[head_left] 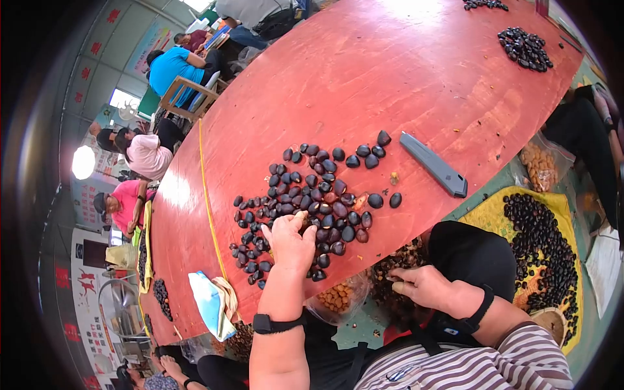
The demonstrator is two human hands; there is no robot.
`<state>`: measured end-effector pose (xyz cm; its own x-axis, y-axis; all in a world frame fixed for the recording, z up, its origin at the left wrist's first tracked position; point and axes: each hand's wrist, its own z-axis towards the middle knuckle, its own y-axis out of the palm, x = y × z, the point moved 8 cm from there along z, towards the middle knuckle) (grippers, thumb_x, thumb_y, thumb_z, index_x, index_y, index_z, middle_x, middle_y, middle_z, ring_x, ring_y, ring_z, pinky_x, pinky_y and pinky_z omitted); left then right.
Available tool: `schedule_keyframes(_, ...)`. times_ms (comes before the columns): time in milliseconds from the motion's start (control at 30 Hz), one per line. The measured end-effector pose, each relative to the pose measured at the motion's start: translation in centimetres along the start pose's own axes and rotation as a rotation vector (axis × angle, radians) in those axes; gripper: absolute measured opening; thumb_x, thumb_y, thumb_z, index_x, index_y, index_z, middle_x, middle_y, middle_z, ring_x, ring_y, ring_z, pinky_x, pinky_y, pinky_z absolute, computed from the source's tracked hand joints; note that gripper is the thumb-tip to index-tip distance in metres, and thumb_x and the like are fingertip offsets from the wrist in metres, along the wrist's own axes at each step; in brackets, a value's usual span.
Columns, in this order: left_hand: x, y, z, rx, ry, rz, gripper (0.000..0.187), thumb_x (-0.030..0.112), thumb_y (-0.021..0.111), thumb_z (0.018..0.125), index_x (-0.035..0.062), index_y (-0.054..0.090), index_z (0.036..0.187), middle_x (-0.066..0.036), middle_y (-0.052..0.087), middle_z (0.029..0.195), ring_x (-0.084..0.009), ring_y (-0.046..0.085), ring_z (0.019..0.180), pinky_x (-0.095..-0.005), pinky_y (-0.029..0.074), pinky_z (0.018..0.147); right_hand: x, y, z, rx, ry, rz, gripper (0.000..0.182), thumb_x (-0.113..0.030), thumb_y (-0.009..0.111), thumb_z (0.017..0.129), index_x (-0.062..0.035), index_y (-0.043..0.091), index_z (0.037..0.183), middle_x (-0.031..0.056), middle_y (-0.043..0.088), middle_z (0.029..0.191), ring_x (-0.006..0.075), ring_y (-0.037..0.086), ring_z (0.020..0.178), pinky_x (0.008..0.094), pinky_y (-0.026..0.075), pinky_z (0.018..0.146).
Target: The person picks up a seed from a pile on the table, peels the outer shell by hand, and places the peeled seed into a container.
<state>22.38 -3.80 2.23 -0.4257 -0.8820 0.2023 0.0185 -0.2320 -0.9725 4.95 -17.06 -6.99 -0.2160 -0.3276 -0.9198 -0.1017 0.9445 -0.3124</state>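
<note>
Dark, glossy nuts or large seeds [286, 195] lie in a loose pile on the red table [312, 97]. My left hand [291, 242] rests at the near side of this pile, its fingers bent down among the nuts. Its thumb and forefinger are close together, and what they pinch is hidden. Lower and to the right, my right hand [426, 286] hangs past the table edge over a heap of broken shells [396, 260]. Its fingers are curled and pressed together on something too small to name. Beside the heap is a clear bag of peeled, orange-tan kernels [336, 298].
A grey box-cutter-like tool [435, 166] lies right of the pile. A blue-and-white cloth or packet [213, 305] is at the left edge. More nuts cover a yellow sack [552, 260] on the floor. Another nut pile [525, 49] sits far right. Other people sit around.
</note>
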Motion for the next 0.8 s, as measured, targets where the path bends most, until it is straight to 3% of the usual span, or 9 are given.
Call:
schedule_keyframes(100, 0.1, -0.1, 0.7, -0.186, -0.063, 0.043, 0.032, 0.023, 0.062, 0.065, 0.0119, 0.059, 0.095, -0.005, 0.047, 0.092, -0.0210, 0.042, 0.096, -0.0470, 0.005, 0.097, 0.1, 0.1, 0.0, 0.013, -0.030, -0.023, 0.032, -0.022, 0.054, 0.074, -0.0051, 0.053, 0.101, 0.0200, 0.057, 0.077, 0.0319, 0.056, 0.073, 0.0347, 0.045, 0.064)
schedule_keyframes(333, 0.5, -0.1, 0.7, -0.125, -0.043, -0.010, 0.032, 0.027, 0.064, 0.062, 0.0073, 0.060, 0.087, -0.003, 0.046, 0.091, -0.0194, 0.041, 0.096, -0.0447, 0.004, 0.098, 0.4, 0.3, 0.1, 0.032, -0.041, -0.033, 0.032, -0.025, 0.053, 0.074, -0.0064, 0.054, 0.100, 0.0202, 0.056, 0.077, 0.0335, 0.055, 0.072, 0.0369, 0.044, 0.064)
schedule_keyframes(433, -0.2, -0.7, 0.6, -0.001, -0.068, -0.087, 0.031, 0.026, 0.065, 0.060, 0.0054, 0.059, 0.083, -0.001, 0.051, 0.085, -0.0176, 0.047, 0.089, -0.0415, 0.002, 0.098, 0.2, 0.0, 0.1, 0.040, -0.036, -0.056, 0.032, -0.025, 0.054, 0.074, -0.0066, 0.054, 0.101, 0.0202, 0.056, 0.077, 0.0338, 0.055, 0.073, 0.0364, 0.044, 0.064)
schedule_keyframes(533, -1.2, -2.0, -0.2, 0.070, -0.110, -0.310, 0.026, 0.023, 0.064, 0.061, 0.0064, 0.058, 0.079, -0.002, 0.055, 0.084, -0.0191, 0.051, 0.081, -0.0442, 0.008, 0.098, -0.1, 0.2, -0.1, 0.027, -0.019, 0.009, 0.032, -0.023, 0.054, 0.075, -0.0065, 0.053, 0.102, 0.0182, 0.056, 0.071, 0.0289, 0.057, 0.067, 0.0328, 0.044, 0.061)
schedule_keyframes(567, -1.7, -1.7, -0.6, 0.001, -0.177, -0.574, 0.023, 0.017, 0.063, 0.065, 0.0052, 0.056, 0.083, -0.002, 0.057, 0.081, -0.0155, 0.055, 0.071, -0.0381, 0.027, 0.093, -0.2, 0.3, -0.1, 0.022, -0.015, 0.045, 0.032, -0.022, 0.054, 0.075, -0.0064, 0.053, 0.103, 0.0172, 0.057, 0.068, 0.0264, 0.058, 0.063, 0.0312, 0.044, 0.059)
schedule_keyframes(667, -0.2, -2.5, -4.1, -0.100, -0.374, -1.123, 0.020, 0.006, 0.058, 0.070, 0.0026, 0.053, 0.090, -0.003, 0.058, 0.082, -0.0129, 0.055, 0.071, -0.0271, 0.042, 0.077, -0.2, 1.2, -0.4, -0.073, 0.089, 0.284, 0.032, -0.017, 0.053, 0.077, -0.0075, 0.051, 0.107, 0.0077, 0.055, 0.062, 0.0125, 0.052, 0.055, 0.0246, 0.042, 0.055)
schedule_keyframes(700, 0.9, -2.7, -5.4, -0.094, -0.351, -1.250, 0.021, -0.003, 0.053, 0.073, 0.0003, 0.050, 0.093, -0.004, 0.056, 0.084, -0.0123, 0.055, 0.075, -0.0222, 0.046, 0.065, -1.0, 1.2, -0.8, -0.101, 0.105, 0.365, 0.032, -0.016, 0.053, 0.078, -0.0081, 0.050, 0.109, 0.0053, 0.054, 0.063, 0.0099, 0.049, 0.055, 0.0232, 0.042, 0.054)
schedule_keyframes(733, 2.0, -2.4, -7.2, -0.180, -0.474, -1.432, 0.024, -0.002, 0.055, 0.072, -0.0004, 0.050, 0.096, -0.005, 0.056, 0.086, -0.0150, 0.056, 0.078, -0.0261, 0.046, 0.071, -2.5, 0.9, -1.2, -0.129, 0.124, 0.447, 0.033, -0.015, 0.052, 0.078, -0.0086, 0.049, 0.111, 0.0030, 0.053, 0.064, 0.0073, 0.047, 0.055, 0.0218, 0.041, 0.053)
schedule_keyframes(800, 2.6, -1.0, -9.8, -0.223, -0.462, -1.562, 0.028, -0.001, 0.057, 0.072, 0.0006, 0.050, 0.099, -0.005, 0.055, 0.088, -0.0169, 0.056, 0.079, -0.0286, 0.046, 0.074, -4.5, 0.9, -1.4, -0.158, 0.088, 0.554, 0.036, -0.015, 0.052, 0.079, -0.0094, 0.046, 0.114, 0.0002, 0.052, 0.067, 0.0045, 0.044, 0.055, 0.0201, 0.040, 0.053)
